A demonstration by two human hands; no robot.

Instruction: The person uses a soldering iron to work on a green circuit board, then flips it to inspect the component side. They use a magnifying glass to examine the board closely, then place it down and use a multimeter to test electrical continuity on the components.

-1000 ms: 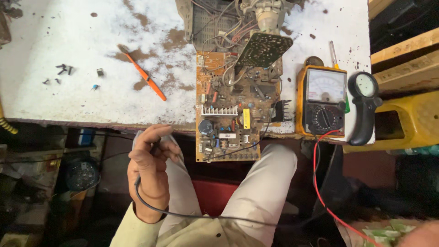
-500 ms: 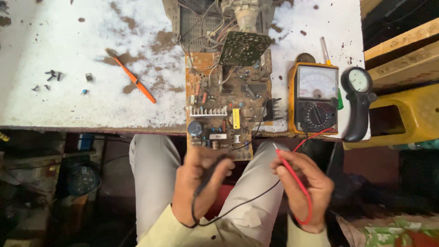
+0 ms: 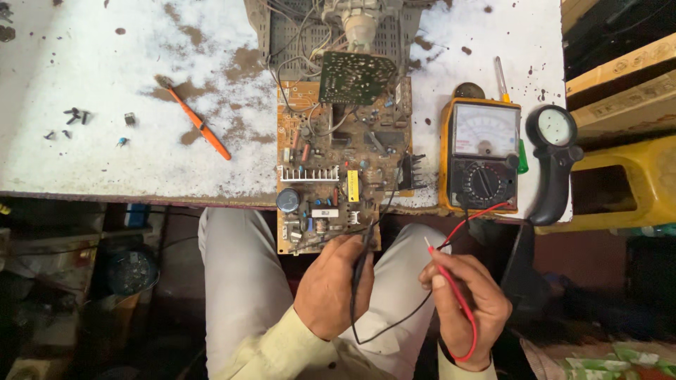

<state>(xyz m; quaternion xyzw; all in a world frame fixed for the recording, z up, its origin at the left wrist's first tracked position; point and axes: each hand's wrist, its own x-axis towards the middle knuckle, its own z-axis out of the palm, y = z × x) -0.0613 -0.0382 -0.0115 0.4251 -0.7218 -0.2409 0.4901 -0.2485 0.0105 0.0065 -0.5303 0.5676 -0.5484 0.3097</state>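
Both hands raised, left hand point(image 3: 331, 288) pinching black probe point(image 3: 360, 264), seemingly touching circuit board point(image 3: 338, 169)

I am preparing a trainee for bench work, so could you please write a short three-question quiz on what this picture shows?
1. True or false: the left hand holds the black probe near the near edge of the circuit board.
2. Which colour is the probe in the right hand? A) green B) red C) blue
3. Fill in: on the white table, the orange tool lies to the ____ of the board as the camera sees it.

Key
1. True.
2. B: the red probe, whose lead runs up to the yellow-cased analogue meter.
3. Left.
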